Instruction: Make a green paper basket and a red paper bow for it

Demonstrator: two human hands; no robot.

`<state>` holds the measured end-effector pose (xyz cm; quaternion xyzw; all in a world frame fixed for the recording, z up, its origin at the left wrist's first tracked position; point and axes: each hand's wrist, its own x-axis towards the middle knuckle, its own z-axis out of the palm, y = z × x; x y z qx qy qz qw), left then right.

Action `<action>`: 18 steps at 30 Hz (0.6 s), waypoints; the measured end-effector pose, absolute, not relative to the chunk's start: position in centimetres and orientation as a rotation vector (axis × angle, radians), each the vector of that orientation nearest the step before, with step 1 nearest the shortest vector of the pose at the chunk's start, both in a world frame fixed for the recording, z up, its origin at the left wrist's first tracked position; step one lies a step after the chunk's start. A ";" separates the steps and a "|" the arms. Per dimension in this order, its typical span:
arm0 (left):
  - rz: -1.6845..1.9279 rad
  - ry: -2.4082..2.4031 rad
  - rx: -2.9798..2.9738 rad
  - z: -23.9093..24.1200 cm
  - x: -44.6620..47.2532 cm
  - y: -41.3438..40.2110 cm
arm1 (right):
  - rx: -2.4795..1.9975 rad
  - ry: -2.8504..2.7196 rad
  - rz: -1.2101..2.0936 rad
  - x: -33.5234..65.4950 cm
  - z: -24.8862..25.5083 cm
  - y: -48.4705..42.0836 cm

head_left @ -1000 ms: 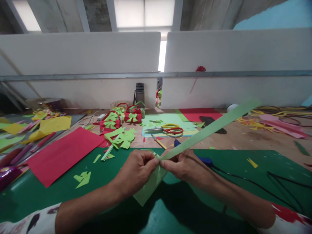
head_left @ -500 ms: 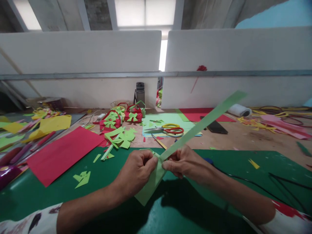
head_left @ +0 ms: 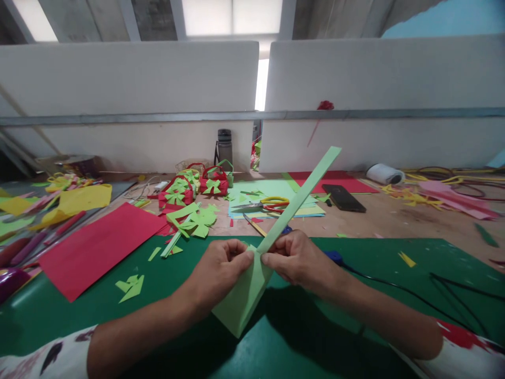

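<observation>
A long light green paper strip (head_left: 300, 197) is held between both hands above the dark green cutting mat (head_left: 374, 273). My left hand (head_left: 221, 268) pinches the strip at its bend, fingers closed. My right hand (head_left: 295, 258) pinches it right beside the left. The far end of the strip points up and to the right; the near end hangs down toward me.
Red paper sheet (head_left: 98, 247) lies at the left, green paper bows (head_left: 193, 221) and small red baskets (head_left: 175, 192) behind it. Scissors (head_left: 268, 202) rest on green sheets. A black phone (head_left: 343, 197), a white roll (head_left: 384, 173), a bottle (head_left: 224, 145) and a black cable (head_left: 394, 287) are nearby.
The strip's far end has swung from low at the right to steeper and nearer the middle. Both hands have kept their pinch on it.
</observation>
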<state>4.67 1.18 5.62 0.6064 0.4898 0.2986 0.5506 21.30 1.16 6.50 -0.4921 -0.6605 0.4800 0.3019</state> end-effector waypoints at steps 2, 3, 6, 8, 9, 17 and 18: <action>0.667 1.131 1.314 5.6 4.6 1.2 | -1.302 -1.759 1.267 21.3 6.7 1.1; 0.645 1.126 1.286 5.5 4.6 1.2 | -1.305 -1.767 1.262 21.3 6.8 1.0; 0.603 1.153 1.288 5.4 4.5 1.2 | -1.312 -1.792 1.249 21.4 6.8 1.0; 0.608 1.160 1.307 5.4 4.5 1.2 | -1.294 -1.811 1.250 21.4 6.7 1.0; 0.610 1.158 1.311 5.5 4.4 1.2 | -1.277 -1.820 1.252 21.3 6.6 1.1; 0.617 1.168 1.300 5.6 4.5 1.4 | -1.253 -1.835 1.218 21.4 6.4 1.0; 0.625 1.159 1.300 5.6 4.5 1.4 | -1.252 -1.850 1.188 21.4 6.4 0.9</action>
